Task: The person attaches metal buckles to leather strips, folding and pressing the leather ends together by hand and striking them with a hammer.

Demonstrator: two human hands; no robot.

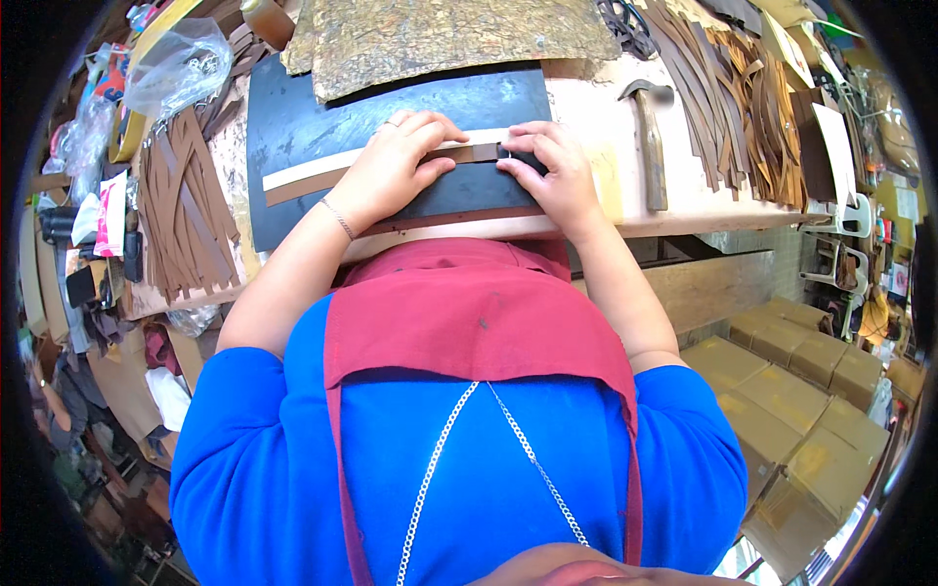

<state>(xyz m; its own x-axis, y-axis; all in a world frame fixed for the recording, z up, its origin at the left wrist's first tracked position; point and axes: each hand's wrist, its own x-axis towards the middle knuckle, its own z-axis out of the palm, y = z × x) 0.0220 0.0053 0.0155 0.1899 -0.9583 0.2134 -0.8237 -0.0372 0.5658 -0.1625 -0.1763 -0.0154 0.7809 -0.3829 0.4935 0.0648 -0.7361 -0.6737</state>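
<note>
A long brown strip [298, 188], which looks like leather, lies across a dark board [283, 112] in front of me, with a white band [293, 174] along its far side. My left hand [405, 166] bends over the strip's middle, fingertips at its far edge and thumb at its near edge, holding it. At the strip's right end, my right hand [554, 176] closes thumb and fingers around the end. A small dark piece [502, 151] shows beside those fingertips; its kind is too small to make out, and the fingers partly cover it.
A hammer [650, 146] lies on the bench to the right, before bundles of brown strips [703, 107]. More strips [181, 210] and a clear plastic bag [181, 63] are at left. A rough mottled slab [449, 44] overlaps the board's far edge. Cardboard boxes [772, 391] stand lower right.
</note>
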